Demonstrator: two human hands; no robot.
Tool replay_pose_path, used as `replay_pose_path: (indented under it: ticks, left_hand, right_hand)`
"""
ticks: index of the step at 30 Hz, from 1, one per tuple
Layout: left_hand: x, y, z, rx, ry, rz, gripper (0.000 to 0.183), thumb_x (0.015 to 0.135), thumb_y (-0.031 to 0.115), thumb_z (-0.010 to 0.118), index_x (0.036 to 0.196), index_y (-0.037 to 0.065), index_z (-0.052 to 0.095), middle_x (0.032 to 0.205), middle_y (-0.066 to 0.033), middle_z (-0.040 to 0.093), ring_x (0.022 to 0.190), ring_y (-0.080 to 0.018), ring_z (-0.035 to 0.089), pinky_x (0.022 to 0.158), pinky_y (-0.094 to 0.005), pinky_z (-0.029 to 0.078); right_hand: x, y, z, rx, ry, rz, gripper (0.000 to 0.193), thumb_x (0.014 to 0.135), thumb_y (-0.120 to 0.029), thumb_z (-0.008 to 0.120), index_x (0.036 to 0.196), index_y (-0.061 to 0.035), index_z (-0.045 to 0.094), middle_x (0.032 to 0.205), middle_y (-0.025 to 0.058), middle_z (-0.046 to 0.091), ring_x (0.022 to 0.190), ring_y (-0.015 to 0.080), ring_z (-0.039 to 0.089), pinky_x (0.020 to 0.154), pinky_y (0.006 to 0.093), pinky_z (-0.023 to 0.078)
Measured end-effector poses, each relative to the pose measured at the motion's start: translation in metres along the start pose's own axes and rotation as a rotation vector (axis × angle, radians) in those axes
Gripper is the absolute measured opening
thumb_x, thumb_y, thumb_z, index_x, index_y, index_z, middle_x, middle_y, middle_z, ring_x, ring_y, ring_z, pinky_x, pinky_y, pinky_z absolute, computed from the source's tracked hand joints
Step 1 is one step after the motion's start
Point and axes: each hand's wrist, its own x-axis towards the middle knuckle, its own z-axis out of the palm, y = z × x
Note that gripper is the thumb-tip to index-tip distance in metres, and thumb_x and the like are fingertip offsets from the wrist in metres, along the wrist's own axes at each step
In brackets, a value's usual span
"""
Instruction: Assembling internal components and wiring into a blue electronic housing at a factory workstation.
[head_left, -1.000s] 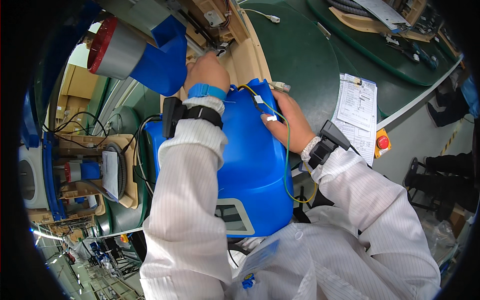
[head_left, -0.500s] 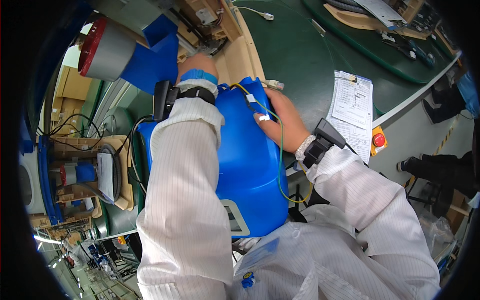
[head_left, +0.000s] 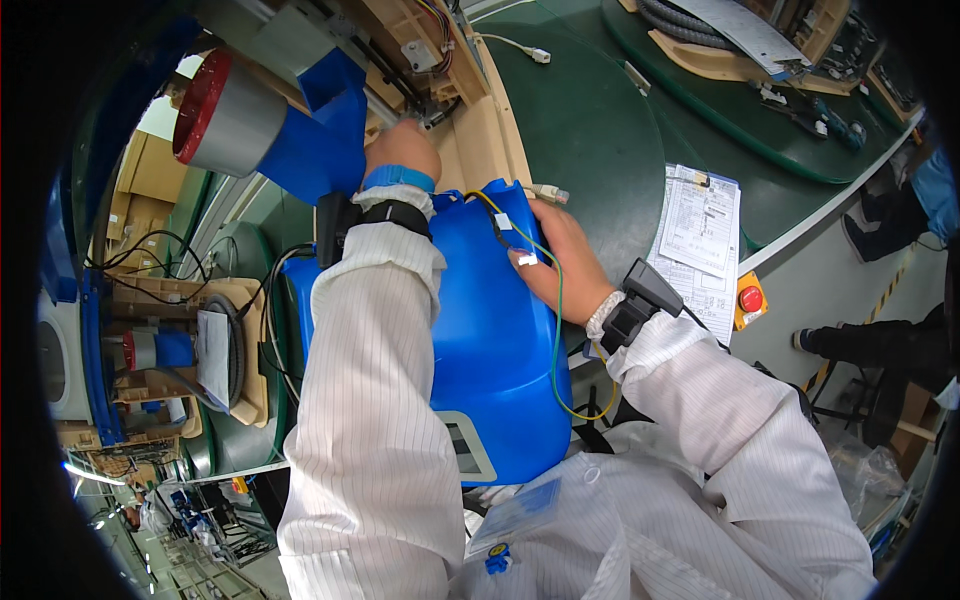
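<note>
- The blue housing [head_left: 495, 330] lies nearer than the left hand [head_left: 405, 150], whose grip I cannot tell.
- The right hand [head_left: 568, 262] clasps its far right edge.

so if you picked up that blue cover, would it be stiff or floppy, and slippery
The blue cover is likely stiff: its moulded curves look undented near the right hand. Its smooth sheen suggests it could be slippery. The yellow-green wire looping off its side would probably dangle.
</note>
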Motion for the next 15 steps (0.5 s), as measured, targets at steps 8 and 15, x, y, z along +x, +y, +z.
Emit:
replay_pose_path:
  ticks: [8, 15]
  left_hand:
    - [0.002, 0.004, 0.005, -0.159, 0.145, -0.015, 0.028, 0.092, 0.020, 0.054, 0.110, 0.005, 0.069, 0.109, -0.0227, 0.069, 0.105, -0.0413, 0.065, 0.093, -0.0476, 0.051]
    - [0.007, 0.015, 0.009, 0.039, 0.035, -0.107, 0.030, 0.091, 0.019, 0.055, 0.115, 0.007, 0.068, 0.117, -0.0201, 0.068, 0.110, -0.0382, 0.064, 0.098, -0.0476, 0.049]
  right_hand:
    - [0.001, 0.000, -0.007, 0.001, -0.027, 0.048, 0.063, 0.086, -0.025, 0.063, 0.140, -0.0018, 0.042, 0.134, 0.0228, 0.052, 0.127, 0.0419, 0.046, 0.112, 0.0484, 0.031]
    - [-0.001, 0.002, -0.004, -0.070, -0.003, 0.007, 0.063, 0.086, -0.022, 0.065, 0.141, -0.0012, 0.042, 0.133, 0.0224, 0.052, 0.124, 0.0391, 0.049, 0.107, 0.0445, 0.038]
